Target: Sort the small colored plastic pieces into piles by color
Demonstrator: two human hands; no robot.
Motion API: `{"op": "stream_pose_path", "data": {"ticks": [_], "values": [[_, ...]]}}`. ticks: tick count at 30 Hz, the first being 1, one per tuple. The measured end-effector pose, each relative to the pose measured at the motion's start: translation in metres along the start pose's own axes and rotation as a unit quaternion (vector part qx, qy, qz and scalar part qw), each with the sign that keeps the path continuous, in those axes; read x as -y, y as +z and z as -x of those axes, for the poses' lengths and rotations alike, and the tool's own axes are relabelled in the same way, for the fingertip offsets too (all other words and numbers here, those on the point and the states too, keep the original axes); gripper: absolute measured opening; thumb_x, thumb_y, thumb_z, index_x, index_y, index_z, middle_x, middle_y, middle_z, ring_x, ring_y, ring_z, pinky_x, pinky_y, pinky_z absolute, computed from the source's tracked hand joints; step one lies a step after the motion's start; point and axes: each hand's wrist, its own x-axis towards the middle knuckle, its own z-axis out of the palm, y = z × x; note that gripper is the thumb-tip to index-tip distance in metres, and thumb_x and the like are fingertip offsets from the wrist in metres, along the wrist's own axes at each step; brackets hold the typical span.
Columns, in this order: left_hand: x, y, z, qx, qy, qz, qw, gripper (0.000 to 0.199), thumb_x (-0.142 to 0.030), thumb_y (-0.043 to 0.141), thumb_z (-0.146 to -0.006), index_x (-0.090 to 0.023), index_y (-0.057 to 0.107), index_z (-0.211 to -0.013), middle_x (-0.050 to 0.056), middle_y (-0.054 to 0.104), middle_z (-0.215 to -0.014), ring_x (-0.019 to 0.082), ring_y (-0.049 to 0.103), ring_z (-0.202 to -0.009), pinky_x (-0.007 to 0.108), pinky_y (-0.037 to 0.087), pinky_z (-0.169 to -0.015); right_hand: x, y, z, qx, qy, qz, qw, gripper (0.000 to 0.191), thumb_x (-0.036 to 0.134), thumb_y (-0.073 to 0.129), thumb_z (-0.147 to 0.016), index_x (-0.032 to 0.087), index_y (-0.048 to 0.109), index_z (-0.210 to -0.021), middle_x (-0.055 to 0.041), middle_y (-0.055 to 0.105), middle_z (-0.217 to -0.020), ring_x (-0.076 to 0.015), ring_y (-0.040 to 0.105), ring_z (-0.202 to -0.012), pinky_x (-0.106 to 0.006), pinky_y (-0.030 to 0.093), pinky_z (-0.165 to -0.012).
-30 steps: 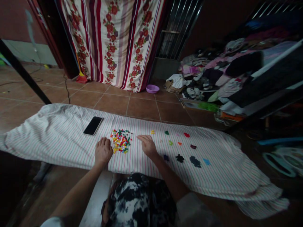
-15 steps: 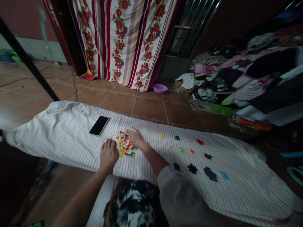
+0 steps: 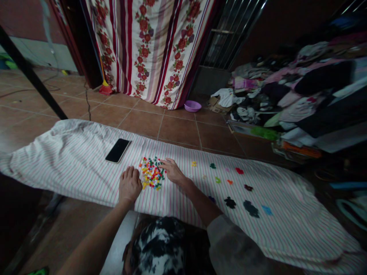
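Observation:
A loose pile of small multicoloured pieces (image 3: 151,173) lies spread on a striped cloth (image 3: 177,198). My left hand (image 3: 130,185) rests flat on the cloth against the pile's left side, fingers stretched out and holding nothing. Over the pile's upper right edge reaches my right hand (image 3: 172,170), its fingers extended, with the index fingertip near some green pieces. I see nothing held in it. To the right, pieces are grouped by colour: yellow (image 3: 194,164), dark green (image 3: 212,165), red (image 3: 239,170), black (image 3: 229,203), dark grey (image 3: 251,209) and blue (image 3: 267,210), among others.
A phone (image 3: 117,150) lies on the cloth left of the pile. On the tiled floor beyond are a purple basin (image 3: 192,106) and a red broom (image 3: 106,88) by a floral curtain (image 3: 160,49). Heaped clothes (image 3: 286,88) stand at the right.
My right hand has drawn back to the right, uncovering the pile's upper part, where green pieces now show spread out. My left hand stays beside the pile. The view has shifted slightly.

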Motion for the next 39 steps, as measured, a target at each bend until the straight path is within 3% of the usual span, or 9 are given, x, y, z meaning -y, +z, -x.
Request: {"op": "stream_pose_path", "data": {"ticks": [5,11,22,34,39], "values": [[0.0,0.0,0.0,0.009,-0.001,0.002,1.0,0.03,-0.017,0.044,-0.084,-0.015,0.06,-0.109,0.016,0.059,-0.128,0.029,0.047,-0.129,0.045,0.037,-0.106,-0.01,0.007,0.004,-0.043,0.022,-0.027,0.998,0.059,-0.005,0.041,-0.07,0.027,0.075,-0.105,-0.0036,0.064,-0.129,-0.0218,0.048,-0.126,-0.048,0.036,-0.109],[0.0,0.001,0.0,0.012,0.002,-0.007,1.0,0.03,-0.018,0.042,-0.085,-0.014,0.06,-0.11,0.016,0.058,-0.129,0.03,0.046,-0.129,0.045,0.036,-0.106,-0.021,0.008,0.008,-0.111,0.08,-0.019,0.99,0.052,0.0,0.041,-0.077,0.026,0.076,-0.105,-0.0066,0.066,-0.121,-0.0233,0.048,-0.122,-0.048,0.038,-0.108],[0.002,0.002,0.001,0.0,0.014,-0.023,1.0,0.03,-0.018,0.044,-0.084,-0.013,0.059,-0.109,0.017,0.059,-0.128,0.03,0.047,-0.126,0.044,0.038,-0.104,-0.007,0.013,0.0,-0.061,0.114,0.04,0.991,0.056,0.0,0.051,-0.074,0.026,0.069,-0.121,-0.0075,0.054,-0.136,-0.0251,0.037,-0.131,-0.044,0.031,-0.112],[0.003,0.004,0.001,-0.022,0.028,-0.045,0.998,0.027,-0.017,0.048,-0.083,-0.014,0.06,-0.107,0.015,0.061,-0.125,0.031,0.051,-0.123,0.044,0.041,-0.101,-0.01,0.005,0.007,-0.125,0.163,0.031,0.978,0.045,0.003,0.045,-0.08,0.022,0.074,-0.109,-0.0102,0.061,-0.125,-0.0241,0.043,-0.125,-0.043,0.034,-0.109],[0.004,0.004,0.001,-0.028,0.031,-0.04,0.998,0.027,-0.018,0.048,-0.083,-0.013,0.06,-0.107,0.016,0.06,-0.125,0.031,0.051,-0.123,0.044,0.042,-0.1,-0.008,0.001,0.018,-0.096,0.187,0.043,0.977,0.046,0.003,0.045,-0.082,0.022,0.073,-0.113,-0.0122,0.059,-0.13,-0.0261,0.04,-0.128,-0.045,0.031,-0.111]]}}
